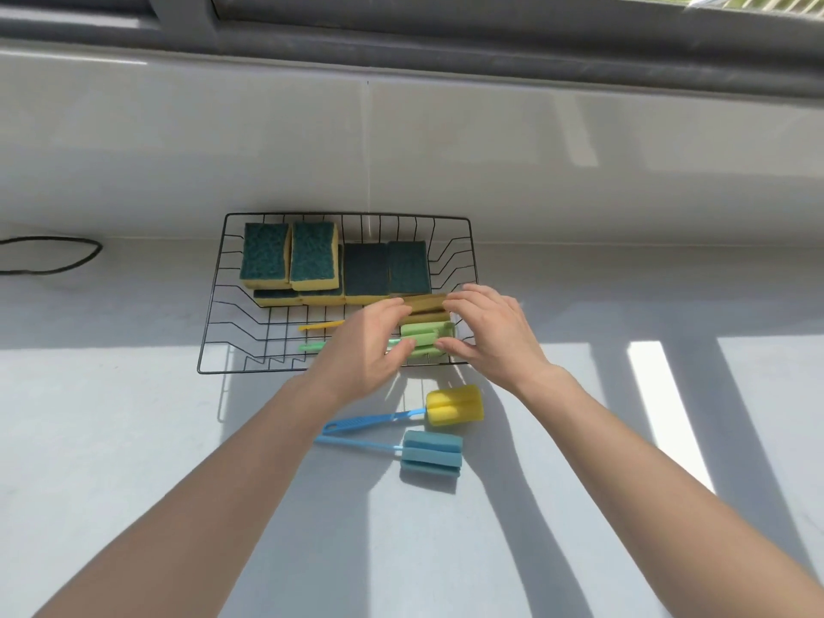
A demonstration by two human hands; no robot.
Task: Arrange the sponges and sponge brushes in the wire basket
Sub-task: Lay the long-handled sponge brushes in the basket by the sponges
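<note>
A black wire basket (214, 296) stands on the white counter against the wall. Several yellow sponges with dark green scouring tops (307, 256) fill its back half. In its front right part lie a green sponge brush (426, 339) and, behind it, a yellow-handled brush with a brownish-yellow head (426, 303). My left hand (363, 345) and my right hand (492, 332) flank the two brush heads, with fingertips touching the green one from either side. On the counter in front of the basket lie a blue-handled brush with a yellow head (455, 405) and an all-blue sponge brush (430, 452).
A black cord (67, 260) loops on the counter at the far left. A white tiled wall rises behind the basket, with a dark window frame (446, 37) above. Sunlit stripes cross the counter at the right.
</note>
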